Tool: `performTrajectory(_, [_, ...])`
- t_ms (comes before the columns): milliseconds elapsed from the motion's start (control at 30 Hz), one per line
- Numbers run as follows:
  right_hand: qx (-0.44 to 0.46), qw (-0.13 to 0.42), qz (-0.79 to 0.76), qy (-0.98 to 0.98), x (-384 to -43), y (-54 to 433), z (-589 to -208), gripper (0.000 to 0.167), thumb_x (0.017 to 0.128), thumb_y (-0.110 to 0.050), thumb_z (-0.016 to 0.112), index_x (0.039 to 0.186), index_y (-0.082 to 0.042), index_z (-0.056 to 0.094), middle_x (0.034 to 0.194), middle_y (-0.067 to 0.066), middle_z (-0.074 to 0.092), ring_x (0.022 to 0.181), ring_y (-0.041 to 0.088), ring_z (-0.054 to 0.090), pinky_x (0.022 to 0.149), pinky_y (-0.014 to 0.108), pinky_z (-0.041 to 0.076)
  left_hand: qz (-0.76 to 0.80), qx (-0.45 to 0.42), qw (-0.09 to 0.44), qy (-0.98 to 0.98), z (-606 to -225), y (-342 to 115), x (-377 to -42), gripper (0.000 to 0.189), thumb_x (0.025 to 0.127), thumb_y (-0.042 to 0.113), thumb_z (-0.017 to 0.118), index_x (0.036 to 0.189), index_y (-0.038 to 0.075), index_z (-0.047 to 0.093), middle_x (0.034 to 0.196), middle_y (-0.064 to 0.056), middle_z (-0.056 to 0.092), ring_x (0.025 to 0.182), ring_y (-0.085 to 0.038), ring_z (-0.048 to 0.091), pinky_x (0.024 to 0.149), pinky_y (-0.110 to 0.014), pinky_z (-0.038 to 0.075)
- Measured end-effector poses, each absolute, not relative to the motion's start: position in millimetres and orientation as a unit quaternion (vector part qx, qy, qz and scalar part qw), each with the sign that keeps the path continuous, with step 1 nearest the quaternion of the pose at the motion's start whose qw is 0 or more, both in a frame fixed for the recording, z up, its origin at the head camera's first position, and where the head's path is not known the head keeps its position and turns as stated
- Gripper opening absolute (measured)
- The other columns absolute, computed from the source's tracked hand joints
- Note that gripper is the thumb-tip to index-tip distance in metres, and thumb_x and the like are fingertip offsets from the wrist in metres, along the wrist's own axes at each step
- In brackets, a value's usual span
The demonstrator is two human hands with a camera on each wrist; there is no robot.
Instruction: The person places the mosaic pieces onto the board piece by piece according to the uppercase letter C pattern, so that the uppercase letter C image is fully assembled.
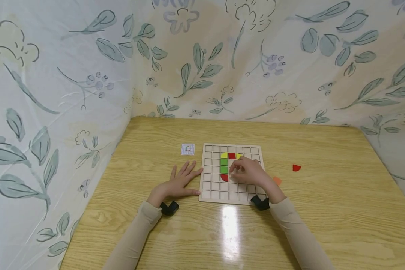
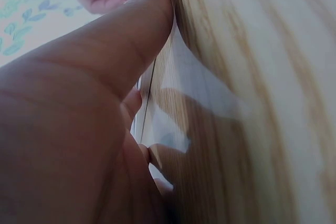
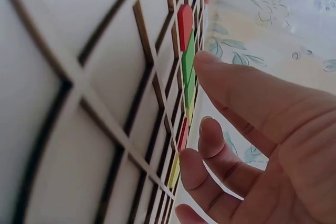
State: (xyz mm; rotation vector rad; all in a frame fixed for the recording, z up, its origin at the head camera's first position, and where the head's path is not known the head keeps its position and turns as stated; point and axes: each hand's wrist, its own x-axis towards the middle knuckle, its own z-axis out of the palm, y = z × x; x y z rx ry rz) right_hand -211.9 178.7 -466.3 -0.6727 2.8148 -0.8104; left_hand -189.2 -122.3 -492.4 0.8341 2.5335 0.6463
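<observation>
A light wooden grid board (image 1: pixel 207 185) lies on the table. In its cells sit a yellow rounded piece (image 1: pixel 224 155), a red square (image 1: pixel 231 156), a second yellow piece (image 1: pixel 239 155), two green squares (image 1: pixel 224 166) and, below those, a red rounded piece (image 1: pixel 224 177), forming a C shape. My right hand (image 1: pixel 251 171) hovers over the board just right of the green squares, thumb and fingers bent but apart, nothing between them in the right wrist view. With fingers spread, my left hand (image 1: pixel 180 184) rests on the table, fingertips and thumb at the board's left edge.
A small printed card (image 1: pixel 188 149) with a grid pattern lies beyond my left hand. Right of the board are a red quarter-round piece (image 1: pixel 296 168) and an orange piece (image 1: pixel 277 181) partly behind my right wrist. Flowered cloth (image 1: pixel 202 101) hangs behind the table.
</observation>
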Motion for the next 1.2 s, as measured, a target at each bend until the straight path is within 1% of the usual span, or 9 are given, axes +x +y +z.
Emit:
performTrajectory(67, [-0.224, 0.064, -0.267, 0.935, -212, 182, -465, 0.007, 0.08, -0.021, 0.071, 0.086, -0.021, 0.068, 0.085, 0.0, 0.057, 0.077, 0.015, 0.051, 0.074, 0.038, 0.031, 0.23, 0.299, 0.198, 0.905, -492, -123, -189, 0.081, 0.087, 0.056, 0.053, 0.15, 0.03, 0.009, 0.156, -0.004, -0.01, 0.141, -0.025, -0.017, 0.104, -0.058, -0.02])
performTrajectory(200, [-0.228, 0.053, -0.281, 0.931, -214, 192, -465, 0.01, 0.079, -0.018, 0.073, 0.089, -0.018, 0.069, 0.083, 0.002, 0.056, 0.075, 0.016, 0.05, 0.069, 0.032, 0.035, 0.231, 0.299, 0.2, 0.904, -491, -123, -189, 0.081, 0.087, 0.056, 0.053, 0.15, 0.03, 0.009, 0.156, -0.004, -0.01, 0.141, -0.025, -0.017, 0.104, -0.058, -0.02])
performTrajectory(333, [-0.235, 0.051, -0.293, 0.925, -214, 203, -464, 0.013, 0.079, -0.016, 0.072, 0.092, -0.015, 0.07, 0.083, 0.004, 0.055, 0.075, 0.019, 0.049, 0.065, 0.029, 0.038, 0.239, 0.297, 0.203, 0.902, -489, -124, -188, 0.081, 0.087, 0.054, 0.055, 0.15, 0.03, 0.011, 0.156, -0.004, -0.01, 0.141, -0.025, -0.017, 0.104, -0.058, -0.021])
performTrajectory(433, [-0.234, 0.054, -0.294, 0.925, -213, 211, -463, 0.015, 0.08, -0.016, 0.072, 0.094, -0.014, 0.07, 0.084, 0.005, 0.055, 0.076, 0.021, 0.05, 0.064, 0.029, 0.039, 0.242, 0.297, 0.205, 0.901, -488, -123, -188, 0.081, 0.087, 0.053, 0.055, 0.15, 0.029, 0.011, 0.156, -0.004, -0.009, 0.141, -0.025, -0.017, 0.104, -0.058, -0.021])
performTrajectory(633, [-0.218, 0.059, -0.291, 0.93, -210, 230, -464, 0.018, 0.08, -0.016, 0.073, 0.097, -0.014, 0.07, 0.086, 0.007, 0.055, 0.076, 0.02, 0.048, 0.063, 0.028, 0.038, 0.233, 0.301, 0.199, 0.903, -491, -122, -189, 0.081, 0.087, 0.054, 0.054, 0.15, 0.029, 0.01, 0.156, -0.005, -0.009, 0.142, -0.026, -0.016, 0.104, -0.058, -0.02])
performTrajectory(800, [-0.209, 0.048, -0.279, 0.936, -204, 244, -465, 0.021, 0.079, -0.017, 0.074, 0.099, -0.012, 0.07, 0.086, 0.007, 0.055, 0.075, 0.02, 0.048, 0.061, 0.027, 0.038, 0.23, 0.299, 0.2, 0.904, -492, -123, -189, 0.081, 0.087, 0.056, 0.053, 0.15, 0.03, 0.01, 0.156, -0.003, -0.01, 0.142, -0.025, -0.017, 0.104, -0.058, -0.02])
performTrajectory(1033, [-0.198, 0.043, -0.29, 0.935, -194, 265, -463, 0.024, 0.079, -0.016, 0.074, 0.101, -0.011, 0.07, 0.088, 0.008, 0.055, 0.079, 0.022, 0.05, 0.066, 0.03, 0.041, 0.243, 0.298, 0.202, 0.901, -490, -123, -189, 0.081, 0.087, 0.053, 0.055, 0.15, 0.029, 0.011, 0.156, -0.004, -0.01, 0.141, -0.026, -0.017, 0.104, -0.058, -0.021])
performTrajectory(1200, [-0.202, 0.021, -0.276, 0.94, -187, 278, -466, 0.028, 0.077, -0.018, 0.076, 0.102, -0.011, 0.069, 0.088, 0.008, 0.056, 0.08, 0.022, 0.053, 0.065, 0.03, 0.041, 0.238, 0.3, 0.201, 0.902, -488, -123, -187, 0.081, 0.087, 0.053, 0.054, 0.15, 0.028, 0.011, 0.156, -0.005, -0.01, 0.141, -0.026, -0.017, 0.104, -0.058, -0.021])
